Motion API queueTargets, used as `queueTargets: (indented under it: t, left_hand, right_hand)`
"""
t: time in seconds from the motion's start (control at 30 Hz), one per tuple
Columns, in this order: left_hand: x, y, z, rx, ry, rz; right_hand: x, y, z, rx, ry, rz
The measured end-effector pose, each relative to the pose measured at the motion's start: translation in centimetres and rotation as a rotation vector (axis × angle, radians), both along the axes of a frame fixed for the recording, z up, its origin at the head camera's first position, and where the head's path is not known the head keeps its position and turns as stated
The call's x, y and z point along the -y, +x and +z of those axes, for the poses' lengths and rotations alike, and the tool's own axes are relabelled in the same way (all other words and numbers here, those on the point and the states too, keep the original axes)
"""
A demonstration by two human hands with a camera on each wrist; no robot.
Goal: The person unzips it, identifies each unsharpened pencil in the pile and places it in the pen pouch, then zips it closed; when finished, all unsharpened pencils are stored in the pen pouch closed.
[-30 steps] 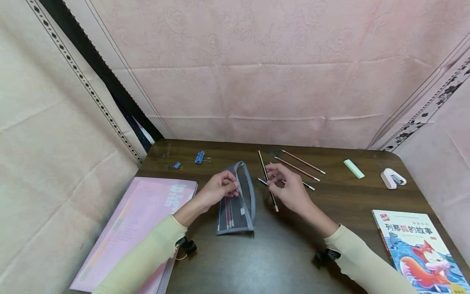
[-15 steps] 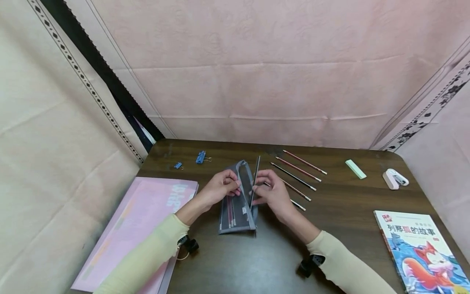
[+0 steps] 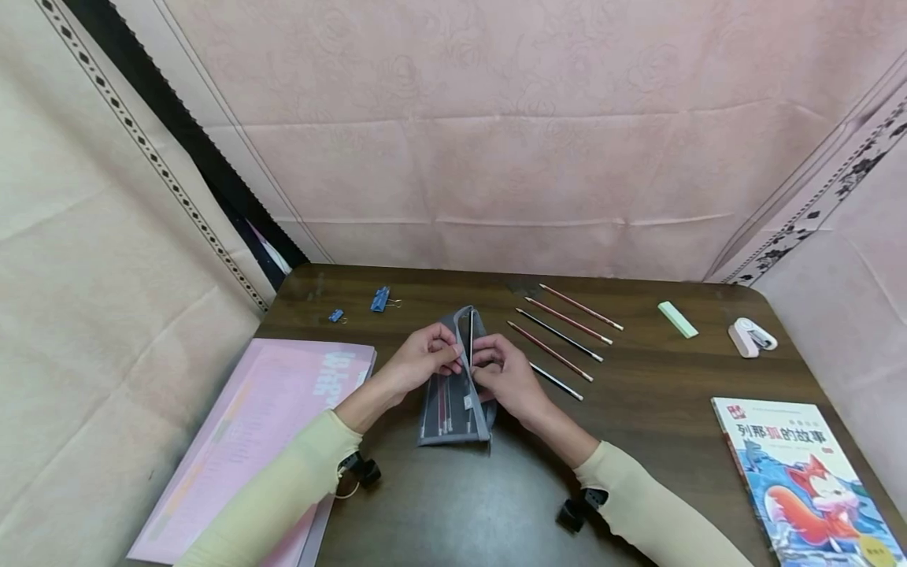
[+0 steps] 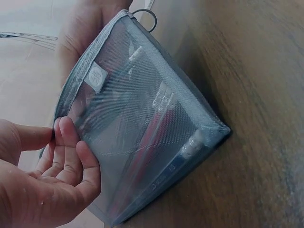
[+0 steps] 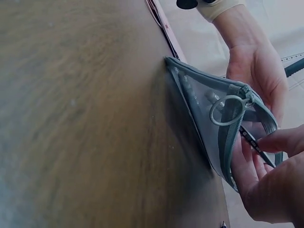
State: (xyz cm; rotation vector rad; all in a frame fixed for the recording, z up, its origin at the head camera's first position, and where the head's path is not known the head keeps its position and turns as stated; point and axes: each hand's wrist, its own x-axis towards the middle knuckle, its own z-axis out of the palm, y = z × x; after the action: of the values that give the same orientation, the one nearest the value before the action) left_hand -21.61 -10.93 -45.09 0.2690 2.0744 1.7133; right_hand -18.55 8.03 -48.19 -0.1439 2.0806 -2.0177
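Note:
A grey mesh pencil case [image 3: 439,433] stands unzipped at the middle of the table, with several pencils [image 4: 147,135] showing through its side. My left hand [image 3: 428,361] pinches the case's open edge between thumb and fingers. In the right wrist view, a dark pencil [image 5: 254,144] is held between the thumb and fingers of my right hand [image 5: 280,183], inside the mouth of the case. The upper part of that pencil rises along the opening in the head view; its lower end is hidden by the case and hand. A ring pull [image 5: 227,110] hangs from the zip.
Several red and dark pencils [image 3: 560,331] lie slanted right of the case. Farther right are a green eraser-like bar [image 3: 678,320], a white stapler [image 3: 751,338] and a picture book [image 3: 815,480]. A pink folder [image 3: 262,441] and two blue binder clips [image 3: 380,299] lie left.
My right hand has moved left with the dark pencil, from above the loose pencils to the case, and the pencil is now lowered into its opening. My left hand keeps its pinch.

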Motion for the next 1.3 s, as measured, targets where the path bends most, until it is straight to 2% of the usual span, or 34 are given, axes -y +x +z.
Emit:
queueTargets:
  t: [0.13, 0.23, 0.4, 0.57, 0.63, 0.83, 0.97, 1.03, 1.13, 1.3]
  left_hand:
    - [0.2, 0.0, 0.1, -0.003, -0.007, 0.006]
    - [0.3, 0.1, 0.2, -0.006, -0.007, 0.002]
    - [0.4, 0.1, 0.2, -0.002, -0.002, -0.001]
    - [0.5, 0.1, 0.1, 0.001, -0.010, 0.008]
    - [0.5, 0.0, 0.1, 0.004, -0.013, 0.010]
    - [0.4, 0.2, 0.1, 0.002, -0.015, 0.009]
    - [0.3, 0.2, 0.1, 0.001, -0.013, 0.012]
    - [0.4, 0.2, 0.1, -0.001, -0.012, 0.017]
    - [0.4, 0.1, 0.0, -0.003, -0.012, 0.027]
    - [0.3, -0.2, 0.0, -0.024, -0.012, 0.024]
  right_hand:
    - [0.3, -0.2, 0.4, 0.009, 0.033, 0.015]
    - [0.4, 0.0, 1.4, 0.014, 0.064, 0.022]
    - [0.6, 0.9, 3.4, 0.006, 0.114, 0.022]
    - [0.2, 1.8, 4.0, -0.024, 0.133, -0.002]
    - [-0.3, 2.0, 3.8, -0.040, 0.139, -0.005]
    - [-2.2, 2.2, 1.3, -0.079, 0.176, -0.007]
    - [-3.2, 3.0, 1.1, -0.101, 0.215, 0.016]
    - [-3.5, 3.5, 1.2, -0.120, 0.250, 0.039]
    - [-3.9, 4.3, 1.3, -0.190, 0.363, 0.085]
    - [-4.5, 5.6, 1.5, -0.289, 0.634, 0.162]
